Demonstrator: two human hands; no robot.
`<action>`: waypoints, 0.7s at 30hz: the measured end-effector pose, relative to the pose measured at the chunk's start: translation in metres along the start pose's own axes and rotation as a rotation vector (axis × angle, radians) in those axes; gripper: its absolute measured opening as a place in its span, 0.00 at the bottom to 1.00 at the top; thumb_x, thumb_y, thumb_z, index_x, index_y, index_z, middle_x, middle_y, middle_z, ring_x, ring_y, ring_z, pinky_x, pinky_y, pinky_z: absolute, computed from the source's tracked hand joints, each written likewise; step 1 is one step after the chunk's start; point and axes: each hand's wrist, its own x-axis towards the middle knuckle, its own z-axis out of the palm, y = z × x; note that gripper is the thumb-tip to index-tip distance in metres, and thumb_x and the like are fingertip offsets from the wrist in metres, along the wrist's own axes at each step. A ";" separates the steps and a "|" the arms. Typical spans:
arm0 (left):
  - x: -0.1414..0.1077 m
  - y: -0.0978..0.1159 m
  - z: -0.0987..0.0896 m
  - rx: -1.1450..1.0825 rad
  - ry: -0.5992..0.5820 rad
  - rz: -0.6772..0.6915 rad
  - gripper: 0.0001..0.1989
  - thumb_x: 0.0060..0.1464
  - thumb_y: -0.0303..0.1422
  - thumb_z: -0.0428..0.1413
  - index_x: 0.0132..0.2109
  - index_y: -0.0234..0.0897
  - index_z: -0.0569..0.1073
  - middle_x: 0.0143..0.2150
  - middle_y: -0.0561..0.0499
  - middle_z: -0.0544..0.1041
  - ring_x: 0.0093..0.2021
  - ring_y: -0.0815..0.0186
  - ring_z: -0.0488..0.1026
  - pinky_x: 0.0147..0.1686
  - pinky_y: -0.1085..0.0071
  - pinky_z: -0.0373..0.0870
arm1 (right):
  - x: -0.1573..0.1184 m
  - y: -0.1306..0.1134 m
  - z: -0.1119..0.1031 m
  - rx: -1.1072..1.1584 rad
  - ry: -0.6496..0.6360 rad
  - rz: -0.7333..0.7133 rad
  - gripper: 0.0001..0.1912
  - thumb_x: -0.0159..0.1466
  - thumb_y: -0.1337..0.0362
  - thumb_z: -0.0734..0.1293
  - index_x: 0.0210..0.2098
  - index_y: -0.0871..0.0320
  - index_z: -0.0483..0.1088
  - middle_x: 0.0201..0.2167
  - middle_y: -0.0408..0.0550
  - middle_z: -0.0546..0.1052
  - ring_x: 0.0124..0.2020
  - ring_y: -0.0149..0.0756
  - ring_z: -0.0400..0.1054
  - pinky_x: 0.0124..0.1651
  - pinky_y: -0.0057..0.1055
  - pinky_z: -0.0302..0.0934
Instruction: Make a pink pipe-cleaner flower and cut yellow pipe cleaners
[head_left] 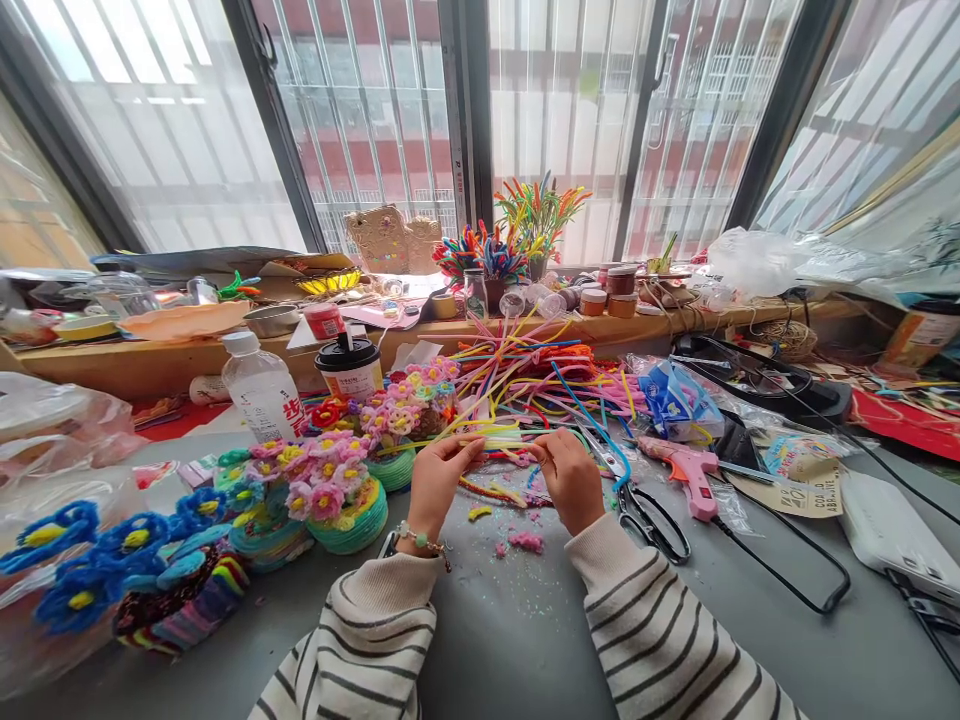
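Between my two hands stretches a small bunch of pale green and yellow pipe cleaners (504, 440), held level above the grey table. My left hand (439, 480) pinches its left end between thumb and fingers. At the other end, my right hand (571, 482) is closed with thumb and fingertips together. Beyond them lies a heap of pink, yellow and orange pipe cleaners (540, 375). Black-handled scissors (649, 520) rest just right of my right hand. Small pink fluffy scraps (525, 542) are scattered on the table below my hands.
Pipe-cleaner flower pots (349, 515) crowd the left, with a plastic bottle (259, 385) and a lidded cup (349, 368) behind. A pink glue gun (694, 475) with its cord, a blue packet (675, 400) and a white power bank (900, 535) lie right. Jars (621, 292) line the sill.
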 end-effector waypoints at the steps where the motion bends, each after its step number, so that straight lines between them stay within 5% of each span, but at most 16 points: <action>1: 0.000 0.000 -0.001 0.038 0.000 0.021 0.12 0.36 0.34 0.59 0.31 0.32 0.74 0.26 0.51 0.75 0.27 0.68 0.72 0.33 0.71 0.69 | 0.001 0.001 -0.001 -0.041 0.004 -0.032 0.14 0.61 0.61 0.54 0.28 0.59 0.67 0.26 0.47 0.70 0.30 0.33 0.61 0.33 0.25 0.52; 7: -0.003 0.002 -0.003 0.412 0.010 0.276 0.09 0.43 0.33 0.54 0.34 0.34 0.74 0.32 0.48 0.76 0.32 0.65 0.72 0.35 0.69 0.68 | 0.001 0.009 0.000 -0.264 -0.100 -0.146 0.08 0.59 0.66 0.59 0.29 0.58 0.69 0.24 0.45 0.70 0.29 0.34 0.60 0.31 0.26 0.50; 12: -0.003 -0.001 -0.004 0.991 -0.156 0.580 0.11 0.49 0.29 0.49 0.37 0.35 0.74 0.32 0.47 0.75 0.33 0.66 0.70 0.35 0.70 0.65 | 0.003 0.018 -0.002 -0.316 -0.108 -0.131 0.08 0.59 0.66 0.59 0.30 0.59 0.69 0.25 0.47 0.70 0.31 0.35 0.59 0.32 0.27 0.50; 21: -0.003 -0.001 -0.008 1.375 -0.197 0.585 0.12 0.51 0.28 0.46 0.36 0.39 0.74 0.32 0.50 0.73 0.31 0.68 0.70 0.28 0.76 0.62 | 0.004 0.023 -0.005 -0.274 -0.120 -0.005 0.06 0.57 0.65 0.62 0.28 0.57 0.71 0.23 0.46 0.69 0.28 0.34 0.60 0.29 0.26 0.50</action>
